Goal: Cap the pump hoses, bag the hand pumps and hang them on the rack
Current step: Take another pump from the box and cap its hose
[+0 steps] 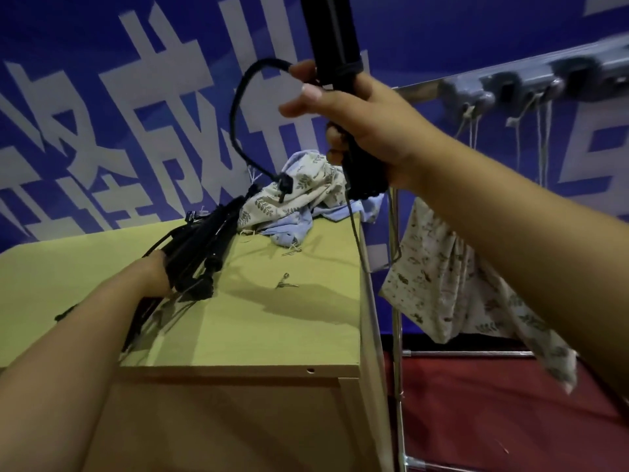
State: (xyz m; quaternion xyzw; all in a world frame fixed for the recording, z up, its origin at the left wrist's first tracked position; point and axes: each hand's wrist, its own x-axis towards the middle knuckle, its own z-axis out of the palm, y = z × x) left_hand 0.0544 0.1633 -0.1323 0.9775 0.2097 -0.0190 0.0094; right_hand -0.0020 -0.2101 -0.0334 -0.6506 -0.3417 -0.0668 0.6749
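Capping step: right hand [367, 131] is gripping a black hand pump [335, 39] upright, its hose [238, 107] looping free (end looks uncapped). Left hand [156, 277] is reaching into the pump pile [204, 243], fingers hidden, can't tell. Next: fetching a cap. Everything's sitting on a wooden cabinet [272, 318], bags [299, 189] heaped behind, rack [510, 86] to the right, blue banner [102, 97] behind.

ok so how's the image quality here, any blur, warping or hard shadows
Head view: soft overall, with motion blur on the right hand gripping the raised hand pump; wide-angle distortion bends the rack and the table edge; light from above throws a dark arm shadow across the tabletop; the left hand on the pile of pumps is dim; no strong glare.
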